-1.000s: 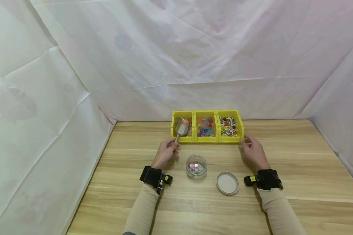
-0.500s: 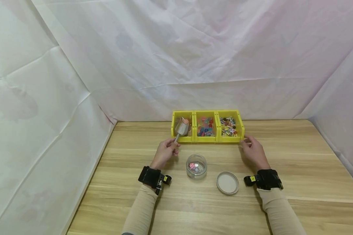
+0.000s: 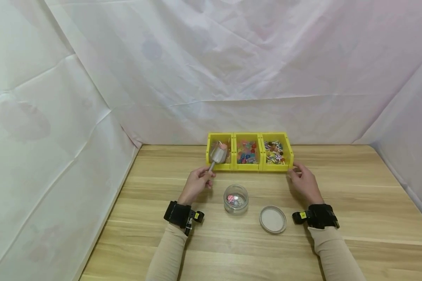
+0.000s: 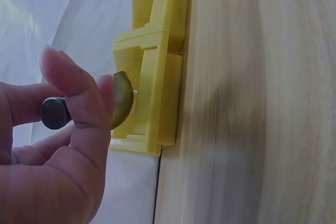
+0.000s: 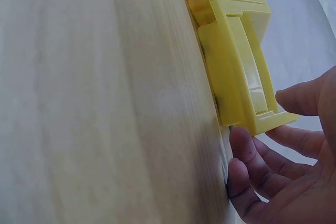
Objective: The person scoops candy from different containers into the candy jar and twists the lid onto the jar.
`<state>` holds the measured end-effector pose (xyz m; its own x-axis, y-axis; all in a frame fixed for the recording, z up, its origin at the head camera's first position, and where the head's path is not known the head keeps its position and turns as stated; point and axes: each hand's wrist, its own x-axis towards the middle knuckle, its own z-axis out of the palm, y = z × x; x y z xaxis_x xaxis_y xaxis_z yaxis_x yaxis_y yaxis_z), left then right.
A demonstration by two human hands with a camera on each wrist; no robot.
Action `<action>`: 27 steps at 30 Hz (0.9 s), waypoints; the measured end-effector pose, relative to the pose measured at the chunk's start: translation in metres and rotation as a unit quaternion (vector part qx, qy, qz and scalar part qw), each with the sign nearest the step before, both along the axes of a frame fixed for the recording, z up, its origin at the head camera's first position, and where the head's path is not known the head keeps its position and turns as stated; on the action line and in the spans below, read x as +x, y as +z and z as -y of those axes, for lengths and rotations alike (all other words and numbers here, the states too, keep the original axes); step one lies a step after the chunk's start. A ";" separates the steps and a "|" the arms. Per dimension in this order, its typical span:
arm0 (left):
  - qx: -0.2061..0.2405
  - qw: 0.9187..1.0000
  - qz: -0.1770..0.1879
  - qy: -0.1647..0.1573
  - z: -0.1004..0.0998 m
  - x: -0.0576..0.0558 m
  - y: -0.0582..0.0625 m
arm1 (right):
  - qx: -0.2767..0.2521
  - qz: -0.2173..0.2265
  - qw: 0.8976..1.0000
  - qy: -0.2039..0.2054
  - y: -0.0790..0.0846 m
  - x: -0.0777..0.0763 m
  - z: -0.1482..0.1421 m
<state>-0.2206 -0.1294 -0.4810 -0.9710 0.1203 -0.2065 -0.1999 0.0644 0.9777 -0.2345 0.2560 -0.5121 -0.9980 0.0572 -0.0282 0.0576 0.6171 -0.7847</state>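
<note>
My left hand point(image 3: 197, 183) pinches the handle of a small metal scoop point(image 3: 218, 154) between thumb and fingers. The scoop's bowl is over the left yellow bin point(image 3: 221, 167), with a pinkish-orange piece at its front. In the left wrist view, the round end of the handle point(image 4: 54, 113) sticks out between the fingers, and the hand hides most of the scoop. At the right end of the row, my right hand point(image 3: 304, 181) grips the side wall of the right yellow bin point(image 5: 244, 72), thumb on the inner side and fingers outside.
A clear glass jar point(image 3: 236, 208) with a few small pieces at its bottom stands in front of the bins. Right of it lies a round lid point(image 3: 272, 219). The middle bin point(image 3: 247, 167) holds colourful pieces; the right one has small lollipops point(image 3: 275, 157). White cloth point(image 3: 232, 70) hangs behind.
My left wrist has shifted slightly left and the scoop has turned a little over the left bin. The head view has moved slightly. My right hand stays at the bin.
</note>
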 end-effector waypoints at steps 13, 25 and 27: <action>-0.002 1.000 -0.016 -0.020 0.005 0.011 0.004 | -0.001 0.021 1.000 0.006 0.003 0.002 0.003; -0.015 0.999 -0.029 -0.029 0.012 0.020 0.005 | 0.002 0.012 1.000 0.011 0.001 0.002 0.002; -0.015 0.999 -0.022 -0.027 0.014 0.021 0.005 | 0.005 0.009 1.000 0.013 0.002 0.003 0.002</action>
